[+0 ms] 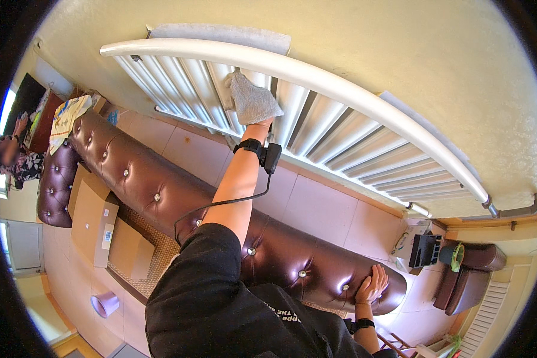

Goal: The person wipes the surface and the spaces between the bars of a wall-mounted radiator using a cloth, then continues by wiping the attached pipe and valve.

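A grey cloth (253, 100) covers most of my left hand (265, 123), which holds it against the white column radiator (324, 127). The fingers are hidden beneath the fabric, just below the radiator's thick top rail. My left arm stretches across the backrest of a brown tufted leather sofa (156, 179). At the backrest's right end my right hand (372, 285) rests palm down on the leather, fingers somewhat apart and holding nothing. Both wrists wear black straps; a black device with a cable sits on the left one.
Between sofa and radiator runs a strip of tiled floor (315, 201). Cardboard boxes (89, 219) lie on the sofa seat, and a lilac bin (105, 304) stands beyond. A box with a black tray (425, 250) is at right. Another person (20, 163) is at far left.
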`<state>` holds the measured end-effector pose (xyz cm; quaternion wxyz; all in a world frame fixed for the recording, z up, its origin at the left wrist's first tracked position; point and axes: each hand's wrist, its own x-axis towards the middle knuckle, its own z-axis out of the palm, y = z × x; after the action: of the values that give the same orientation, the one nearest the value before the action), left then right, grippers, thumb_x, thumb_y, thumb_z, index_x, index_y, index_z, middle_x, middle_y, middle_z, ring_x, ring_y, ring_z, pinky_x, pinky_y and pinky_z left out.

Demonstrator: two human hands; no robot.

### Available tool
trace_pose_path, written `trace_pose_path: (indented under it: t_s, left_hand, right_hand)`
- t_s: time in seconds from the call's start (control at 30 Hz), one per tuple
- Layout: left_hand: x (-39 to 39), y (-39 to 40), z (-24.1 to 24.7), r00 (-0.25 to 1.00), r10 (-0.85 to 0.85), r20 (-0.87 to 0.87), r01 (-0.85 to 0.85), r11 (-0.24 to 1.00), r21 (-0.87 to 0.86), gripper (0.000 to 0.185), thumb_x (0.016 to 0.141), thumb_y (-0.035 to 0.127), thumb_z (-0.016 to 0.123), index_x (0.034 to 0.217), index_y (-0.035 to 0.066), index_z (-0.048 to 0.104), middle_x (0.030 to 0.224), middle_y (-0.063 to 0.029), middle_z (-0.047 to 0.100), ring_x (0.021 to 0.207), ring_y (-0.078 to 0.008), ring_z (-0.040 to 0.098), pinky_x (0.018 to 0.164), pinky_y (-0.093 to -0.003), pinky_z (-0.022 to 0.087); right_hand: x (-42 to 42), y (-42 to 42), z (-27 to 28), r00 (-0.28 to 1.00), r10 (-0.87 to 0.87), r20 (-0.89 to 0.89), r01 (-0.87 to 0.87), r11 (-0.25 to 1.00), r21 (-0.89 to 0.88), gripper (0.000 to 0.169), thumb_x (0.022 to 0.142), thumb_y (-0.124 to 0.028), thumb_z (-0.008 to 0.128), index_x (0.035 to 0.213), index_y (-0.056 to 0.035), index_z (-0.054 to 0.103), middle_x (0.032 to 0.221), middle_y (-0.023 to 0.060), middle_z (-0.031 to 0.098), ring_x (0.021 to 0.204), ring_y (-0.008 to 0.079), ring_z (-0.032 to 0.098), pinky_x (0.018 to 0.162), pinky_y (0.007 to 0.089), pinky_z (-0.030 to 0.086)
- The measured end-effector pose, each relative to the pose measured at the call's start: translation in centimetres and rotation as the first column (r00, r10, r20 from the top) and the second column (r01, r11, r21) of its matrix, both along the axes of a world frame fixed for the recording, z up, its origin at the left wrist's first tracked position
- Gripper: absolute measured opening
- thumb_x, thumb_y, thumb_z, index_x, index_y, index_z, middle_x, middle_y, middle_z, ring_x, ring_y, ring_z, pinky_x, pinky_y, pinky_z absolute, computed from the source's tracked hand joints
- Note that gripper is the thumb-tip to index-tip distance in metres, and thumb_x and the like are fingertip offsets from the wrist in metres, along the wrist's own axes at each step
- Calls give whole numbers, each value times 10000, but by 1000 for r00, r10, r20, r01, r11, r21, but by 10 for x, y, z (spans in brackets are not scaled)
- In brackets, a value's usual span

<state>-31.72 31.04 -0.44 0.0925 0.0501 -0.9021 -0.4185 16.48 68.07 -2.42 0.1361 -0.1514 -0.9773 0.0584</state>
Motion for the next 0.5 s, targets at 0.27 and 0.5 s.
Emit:
trace_pose_path:
  t_s: [0.27, 0.5]
  left_hand:
    - [56, -13, -49, 986, 63, 155, -57, 997, -46, 280, 887, 278, 445, 988, 43, 560, 934, -152, 580, 844, -326, 545, 805, -447, 433]
    - [80, 4, -9, 999, 40, -15, -36, 976, 217, 279, 888, 269, 454, 1006, 41, 563, 968, -148, 580, 877, -320, 540, 837, -444, 423]
  right_hand:
    - [-3, -3, 4, 1000, 2, 0, -2, 1000, -7, 357, 816, -162, 437, 1111, -25, 585, 1186, 153, 551, 1171, 331, 460, 1038, 514, 260]
    - [-4, -4, 5, 1000, -2, -10, 2, 1000, -12, 354, 816, -156, 442, 1118, -33, 581, 1190, 145, 552, 1173, 326, 459, 1043, 512, 256]
